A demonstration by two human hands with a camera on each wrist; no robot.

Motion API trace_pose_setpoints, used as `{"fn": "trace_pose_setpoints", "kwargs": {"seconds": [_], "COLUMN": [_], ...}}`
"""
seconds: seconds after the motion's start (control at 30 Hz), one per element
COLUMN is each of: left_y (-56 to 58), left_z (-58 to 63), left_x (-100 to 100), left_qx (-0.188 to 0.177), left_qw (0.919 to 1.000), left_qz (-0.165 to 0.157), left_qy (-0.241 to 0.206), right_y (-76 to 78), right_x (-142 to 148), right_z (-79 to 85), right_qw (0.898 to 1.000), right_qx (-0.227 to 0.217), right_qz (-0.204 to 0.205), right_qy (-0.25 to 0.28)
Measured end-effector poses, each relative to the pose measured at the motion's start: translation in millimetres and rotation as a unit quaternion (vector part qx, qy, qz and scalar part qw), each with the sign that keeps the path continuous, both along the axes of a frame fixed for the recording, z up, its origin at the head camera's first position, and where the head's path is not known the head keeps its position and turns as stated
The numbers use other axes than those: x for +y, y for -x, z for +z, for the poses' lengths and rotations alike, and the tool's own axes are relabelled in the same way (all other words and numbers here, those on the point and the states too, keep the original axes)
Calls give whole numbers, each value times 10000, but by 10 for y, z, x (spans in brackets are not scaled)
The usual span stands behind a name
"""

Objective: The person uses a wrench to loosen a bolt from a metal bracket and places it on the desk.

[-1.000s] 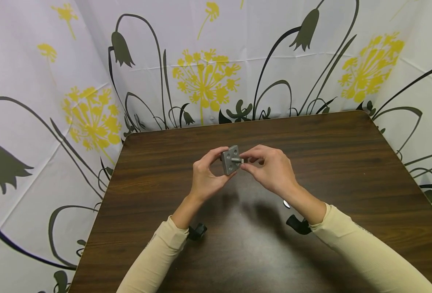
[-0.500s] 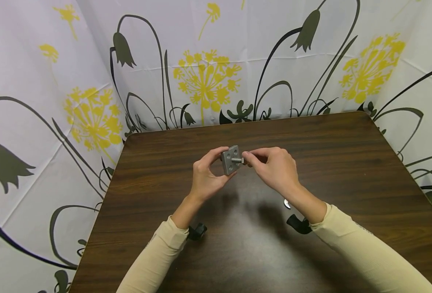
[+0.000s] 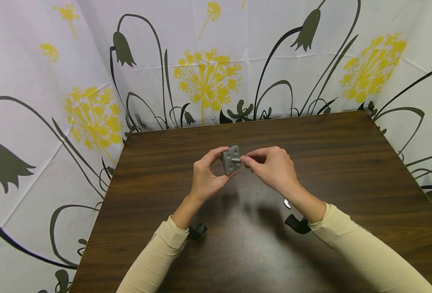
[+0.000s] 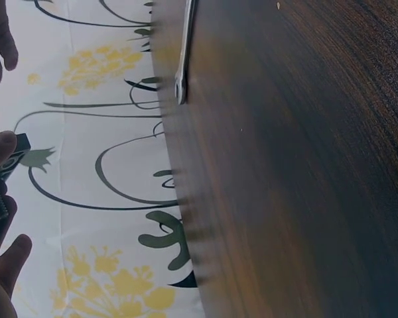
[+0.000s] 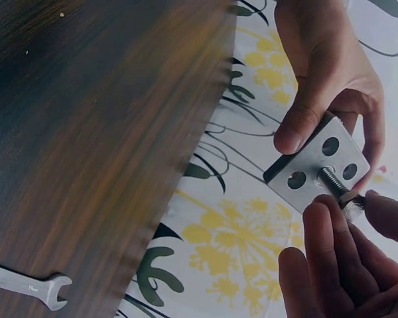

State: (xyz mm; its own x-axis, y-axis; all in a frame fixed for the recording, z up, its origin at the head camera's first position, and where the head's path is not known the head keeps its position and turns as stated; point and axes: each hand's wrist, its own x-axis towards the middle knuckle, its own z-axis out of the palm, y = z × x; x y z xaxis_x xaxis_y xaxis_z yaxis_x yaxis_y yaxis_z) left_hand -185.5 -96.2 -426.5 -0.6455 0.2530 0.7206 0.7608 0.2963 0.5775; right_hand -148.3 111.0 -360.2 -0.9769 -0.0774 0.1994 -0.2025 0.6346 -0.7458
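Observation:
A thick grey metal plate [image 3: 227, 163] with several round holes is raised above the table, gripped along its edges by my left hand [image 3: 206, 176]. From its face a threaded bolt [image 5: 330, 177] sticks out toward the right. The thumb and fingers of my right hand [image 3: 275, 167] pinch the bolt's head, which they mostly cover in the head view. In the right wrist view the thread shows between the plate and the head. The left wrist view catches the plate [image 4: 16, 158] only in part at its left edge.
On the dark wood table [image 3: 157, 175] lies an open-ended wrench [image 5: 30, 285]; the head view shows only a shiny end of it near the right forearm. Black wrist mounts [image 3: 197, 232] sit under both sleeves. A flower-printed curtain [image 3: 146, 81] hangs behind the table.
The right fingers shifted slightly off the bolt's head half a second ago, leaving it showing, and now close on it again. The left hand and plate stay in place.

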Motion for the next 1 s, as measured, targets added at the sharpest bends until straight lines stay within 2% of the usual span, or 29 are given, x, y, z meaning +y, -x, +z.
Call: {"fn": "trace_pose_setpoints", "kwargs": {"seconds": [0.2,0.43,0.57,0.73,0.83,1.0], "left_y": [3,7,6,-63,-110,-150], "left_z": [-8,-24,-19,92,165,215], "left_x": [9,12,26,67,84,88], "left_qx": [-8,30,65,180,177,182], "left_qw": [10000,10000,9999,9998,9998,9998], "left_qz": [54,11,8,7,20,57], "left_qy": [-2,-64,-91,-130,-109,-94], "right_y": [5,2,3,-3,-8,-19], "right_x": [1,5,9,17,20,21], "right_z": [1,-44,-54,-56,-52,-37], "right_qw": [9998,9949,9923,9921,9937,9984], "right_qx": [173,859,1055,1072,996,517], "right_qz": [131,514,635,644,508,124], "right_qy": [32,-95,-102,-65,-58,-195]}}
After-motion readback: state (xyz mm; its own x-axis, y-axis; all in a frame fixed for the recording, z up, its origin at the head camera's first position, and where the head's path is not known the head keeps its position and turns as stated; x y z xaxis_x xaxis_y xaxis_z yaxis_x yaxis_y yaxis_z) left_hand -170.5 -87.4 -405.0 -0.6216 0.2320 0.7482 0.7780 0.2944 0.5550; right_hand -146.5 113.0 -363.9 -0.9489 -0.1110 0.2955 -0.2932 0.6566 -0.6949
